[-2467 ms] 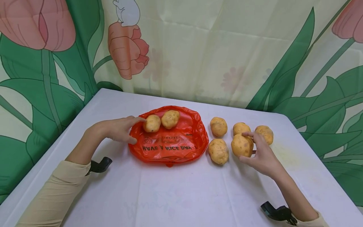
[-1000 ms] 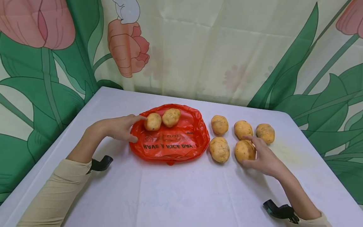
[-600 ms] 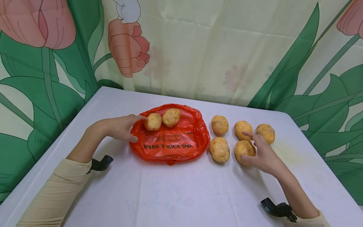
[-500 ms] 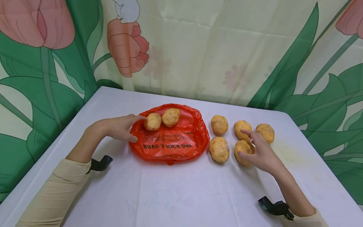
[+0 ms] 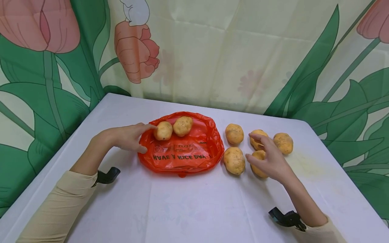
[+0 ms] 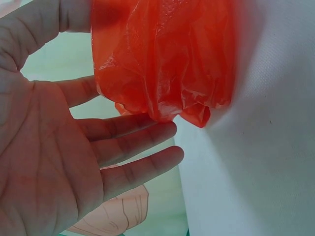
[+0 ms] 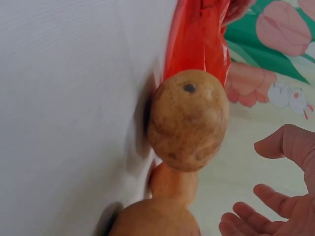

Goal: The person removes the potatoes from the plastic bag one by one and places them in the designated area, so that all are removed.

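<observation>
Right of the red bag (image 5: pixel 197 135), five loose potatoes rest on the white counter (image 5: pixel 188 206); the left bagged potato (image 5: pixel 163 131) and the right bagged potato (image 5: pixel 183 126) lie side by side within the bag's wide mouth. Sound technique probably calls for the right grip (image 5: pixel 271 160) to work above the cluster with thumb and fingers well spread, meeting one potato squarely from both sides, since a glancing touch could roll it into its neighbour; the left grip (image 5: pixel 129 137) best applies only light pressure at the rim. Below the right grip, partly hidden by it from the head camera, are the near middle potato (image 5: pixel 258 172) and the far middle potato (image 5: pixel 256 145). This grip is spread and holds nothing; the right wrist view shows its fingertips apart from the potatoes visible there. Nearest the bag are the front potato (image 5: pixel 234 160) and the back potato (image 5: pixel 234 134); the outer potato (image 5: pixel 283 143) lies just right of the hand. The left grip, fingers extended, is at the bag's left end; whether its forefinger touches the left bagged potato cannot be told. Behind the counter hangs a tulip curtain (image 5: pixel 206 67).
</observation>
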A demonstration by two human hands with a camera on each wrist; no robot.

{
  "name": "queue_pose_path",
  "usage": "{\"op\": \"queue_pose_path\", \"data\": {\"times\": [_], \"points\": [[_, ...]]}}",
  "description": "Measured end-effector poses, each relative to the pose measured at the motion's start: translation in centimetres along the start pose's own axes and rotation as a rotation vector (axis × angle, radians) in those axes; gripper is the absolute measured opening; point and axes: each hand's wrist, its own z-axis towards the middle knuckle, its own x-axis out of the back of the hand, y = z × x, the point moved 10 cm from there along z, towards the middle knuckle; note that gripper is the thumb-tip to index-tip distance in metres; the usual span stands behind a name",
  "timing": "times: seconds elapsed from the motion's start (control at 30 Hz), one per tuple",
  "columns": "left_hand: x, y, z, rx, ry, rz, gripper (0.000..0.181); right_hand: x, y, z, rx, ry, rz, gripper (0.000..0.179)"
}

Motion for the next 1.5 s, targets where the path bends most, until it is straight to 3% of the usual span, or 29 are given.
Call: {"op": "queue_pose_path", "data": {"times": [0.43,1.0,1.3,1.5], "points": [[0.0,0.1,-0.1,-0.002,0.001,-0.008,0.079,-2.1,-3.1,2.0,0.077,-0.030,0.071,0.063],[0.0,0.0,-0.1,0.002,-0.009,-0.005,0.080,-4.9,-6.5,4.2,0.035,-0.083,0.144,0.066],[0.0,0.1,0.2,0.001,-0.012,-0.014,0.080,-6.1,-9.0,5.2,0.142,-0.090,0.155,0.065],[0.0,0.0,-0.1,-0.002,-0.009,0.003,0.079,-7.6,-9.6,5.7,0.108,-0.117,0.151,0.065]]}}
